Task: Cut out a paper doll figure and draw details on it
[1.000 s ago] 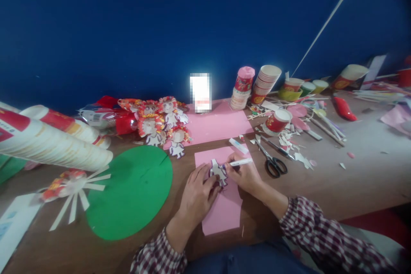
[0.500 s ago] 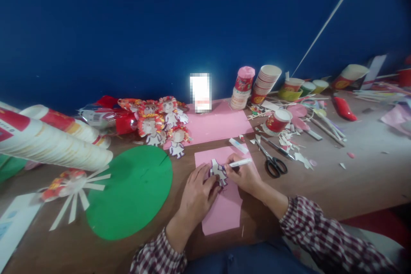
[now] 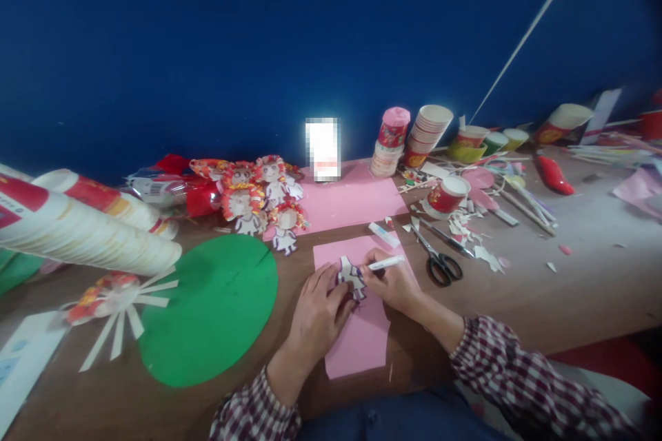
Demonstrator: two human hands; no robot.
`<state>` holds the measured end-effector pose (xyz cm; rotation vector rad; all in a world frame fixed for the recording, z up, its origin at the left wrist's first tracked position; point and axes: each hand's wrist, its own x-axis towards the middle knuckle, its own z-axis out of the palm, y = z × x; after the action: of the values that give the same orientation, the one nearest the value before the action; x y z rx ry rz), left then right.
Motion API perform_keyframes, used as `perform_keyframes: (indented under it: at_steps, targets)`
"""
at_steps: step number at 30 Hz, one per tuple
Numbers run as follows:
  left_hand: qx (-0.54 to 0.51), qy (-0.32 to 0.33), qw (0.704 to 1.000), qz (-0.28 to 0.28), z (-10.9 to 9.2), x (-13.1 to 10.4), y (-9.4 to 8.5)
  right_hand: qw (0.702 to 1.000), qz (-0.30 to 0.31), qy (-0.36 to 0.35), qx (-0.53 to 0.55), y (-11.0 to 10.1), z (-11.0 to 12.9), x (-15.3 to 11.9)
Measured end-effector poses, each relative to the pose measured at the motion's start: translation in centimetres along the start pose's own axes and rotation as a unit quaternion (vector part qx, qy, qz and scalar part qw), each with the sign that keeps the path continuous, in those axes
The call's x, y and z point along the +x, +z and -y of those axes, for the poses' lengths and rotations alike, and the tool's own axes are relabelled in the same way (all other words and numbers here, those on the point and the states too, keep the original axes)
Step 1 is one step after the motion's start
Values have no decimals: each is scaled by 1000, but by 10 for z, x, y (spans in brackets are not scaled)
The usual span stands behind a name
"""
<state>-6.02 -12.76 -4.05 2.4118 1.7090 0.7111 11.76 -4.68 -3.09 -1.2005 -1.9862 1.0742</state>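
A small white paper cutout [image 3: 352,277] with purple edges, shaped like a doll's dress or body, lies on a pink paper sheet [image 3: 359,351]. My left hand [image 3: 316,306] rests over its left side, fingers laid out flat and pressing it to the sheet. In my right hand [image 3: 396,282] is a white marker [image 3: 385,263], pinched between thumb and fingers, its tip at the cutout's right edge. A white cap-like tube [image 3: 383,234] lies on the sheet just beyond that hand.
Black-handled scissors [image 3: 437,258] and a craft knife [image 3: 449,238] lie to the right by paper scraps. Paper dolls [image 3: 274,186] cluster at the back left. A green disc [image 3: 207,317] and stacked paper cups [image 3: 93,231] are at left; another cup stack [image 3: 429,131] stands behind.
The marker in my right hand has shifted very slightly along the cutout's right edge. My left hand and the cutout stay in place.
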Motion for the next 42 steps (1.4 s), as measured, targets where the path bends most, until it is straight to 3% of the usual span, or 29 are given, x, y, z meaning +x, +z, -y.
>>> perform_keyframes:
  at_steps: [6, 15, 29, 42]
  targets:
    - [-4, -5, 1000, 1, 0, 0, -1, 996, -38, -5, 81, 1, 0, 2]
    - [-6, -8, 1000, 13, 0, -1, 1, 997, 13, 13, 74, -3, 10, 1]
    - [-7, -9, 1000, 15, 1, -1, 1, 998, 33, 3, 46, 2, -6, 1]
    - [-10, -11, 1000, 17, 1, -2, 1, 998, 37, -4, 43, 2, -5, 2]
